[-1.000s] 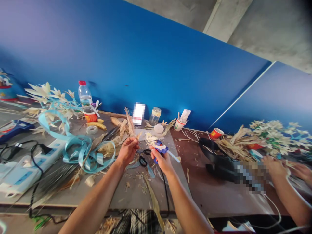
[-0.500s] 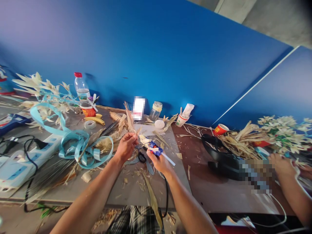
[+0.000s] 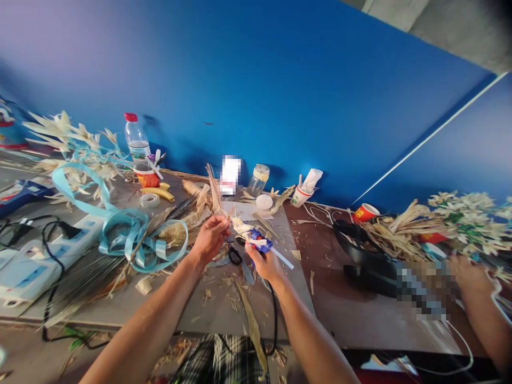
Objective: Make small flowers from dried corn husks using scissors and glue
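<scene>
In my right hand is a blue glue gun, with a white glue stick jutting from its rear toward the right. Pale husk strips lie along the gun's front. My left hand is closed in a pinch just left of the gun's front, on a small dry piece of husk that is mostly hidden by the fingers. Right behind it stands an upright bundle of dry husk. Scissors with black handles rest on the table between my hands.
Light blue ribbon lies coiled left of my arm, beside a white power strip. A bottle, a glass jar and a paper cup line the blue wall. At right are a black object and another person's hand.
The whole view has shifted slightly. My hands keep nearly the same pose, the left pinching and the right around the glue gun.
</scene>
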`<state>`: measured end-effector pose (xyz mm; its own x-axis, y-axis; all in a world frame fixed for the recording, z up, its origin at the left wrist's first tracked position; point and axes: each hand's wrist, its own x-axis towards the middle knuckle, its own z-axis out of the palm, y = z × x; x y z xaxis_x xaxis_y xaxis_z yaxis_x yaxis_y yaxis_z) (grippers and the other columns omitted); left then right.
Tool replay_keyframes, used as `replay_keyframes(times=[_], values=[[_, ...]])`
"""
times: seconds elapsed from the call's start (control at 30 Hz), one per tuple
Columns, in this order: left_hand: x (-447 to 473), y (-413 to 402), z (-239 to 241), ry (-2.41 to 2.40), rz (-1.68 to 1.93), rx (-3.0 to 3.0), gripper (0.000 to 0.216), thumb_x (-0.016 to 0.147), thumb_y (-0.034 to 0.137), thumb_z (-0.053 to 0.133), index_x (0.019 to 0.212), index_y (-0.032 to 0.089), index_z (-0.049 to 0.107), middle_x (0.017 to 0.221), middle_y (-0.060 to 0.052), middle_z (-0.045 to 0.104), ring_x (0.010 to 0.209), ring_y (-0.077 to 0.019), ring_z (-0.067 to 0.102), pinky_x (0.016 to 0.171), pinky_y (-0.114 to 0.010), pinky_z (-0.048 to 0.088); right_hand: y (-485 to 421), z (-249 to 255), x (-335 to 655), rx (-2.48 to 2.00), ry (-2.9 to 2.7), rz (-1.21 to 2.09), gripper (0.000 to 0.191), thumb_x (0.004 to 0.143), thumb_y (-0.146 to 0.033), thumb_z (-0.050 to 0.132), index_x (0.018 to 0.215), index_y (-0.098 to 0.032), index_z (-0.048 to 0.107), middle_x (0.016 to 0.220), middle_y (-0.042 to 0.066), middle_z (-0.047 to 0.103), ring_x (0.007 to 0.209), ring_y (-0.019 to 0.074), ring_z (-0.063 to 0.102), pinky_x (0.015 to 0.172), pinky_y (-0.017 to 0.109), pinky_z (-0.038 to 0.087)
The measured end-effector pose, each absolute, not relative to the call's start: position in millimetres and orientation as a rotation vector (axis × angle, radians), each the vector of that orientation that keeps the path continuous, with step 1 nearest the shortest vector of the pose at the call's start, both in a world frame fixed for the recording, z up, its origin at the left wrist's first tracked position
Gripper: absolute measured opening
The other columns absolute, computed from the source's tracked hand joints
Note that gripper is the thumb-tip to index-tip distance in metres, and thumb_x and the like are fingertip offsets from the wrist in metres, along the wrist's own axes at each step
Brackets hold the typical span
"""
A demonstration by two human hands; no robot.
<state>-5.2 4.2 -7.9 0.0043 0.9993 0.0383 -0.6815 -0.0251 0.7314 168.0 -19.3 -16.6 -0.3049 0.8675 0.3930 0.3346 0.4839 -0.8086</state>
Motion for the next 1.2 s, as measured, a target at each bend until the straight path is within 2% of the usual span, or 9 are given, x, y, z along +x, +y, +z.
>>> replay_keyframes(times=[0.37,0.67,0.93,1.2], values=[[-5.5,3.6,-7.2,0.580,1.478,0.660,0.019,0.064,0.020,0.074,0.069,0.015,0.056,0.059,0.003,0.055,0.053,-0.0060,0.047,0.056,-0.020,0.038,-19.7,-18.3,167.9,-1.048,-1.875,0.779,0.032,0.084,-0.045,0.047,0.075,-0.018,0.062,0.067,0.003,0.063,0.064,0.0160,0.057,0.064,0.025,0.046],[-4.2,3.1,-6.6,0.596,1.457,0.651,0.019,0.063,0.020,0.074,0.070,0.015,0.057,0.060,0.003,0.055,0.053,-0.0062,0.048,0.057,-0.022,0.039,-21.0,-13.3,167.2,-1.064,-1.860,0.803,0.034,0.084,-0.047,0.045,0.069,-0.018,0.058,0.058,0.002,0.056,0.060,0.0153,0.053,0.056,0.024,0.043],[-4.9,2.8,-3.7,0.579,1.471,0.643,0.020,0.063,0.020,0.074,0.067,0.015,0.056,0.059,0.003,0.053,0.052,-0.0064,0.046,0.056,-0.022,0.039,-20.4,-12.8,168.4,-1.061,-1.862,0.802,0.035,0.085,-0.047,0.044,0.068,-0.019,0.056,0.057,0.001,0.055,0.061,0.0154,0.053,0.058,0.025,0.043],[-5.6,2.7,-4.3,0.550,1.459,0.610,0.019,0.064,0.018,0.074,0.068,0.015,0.056,0.060,0.003,0.054,0.054,-0.0066,0.046,0.059,-0.023,0.040,-18.7,-13.3,167.9,-1.044,-1.861,0.833,0.037,0.085,-0.049,0.043,0.065,-0.019,0.054,0.054,0.000,0.052,0.056,0.0141,0.051,0.054,0.024,0.042]])
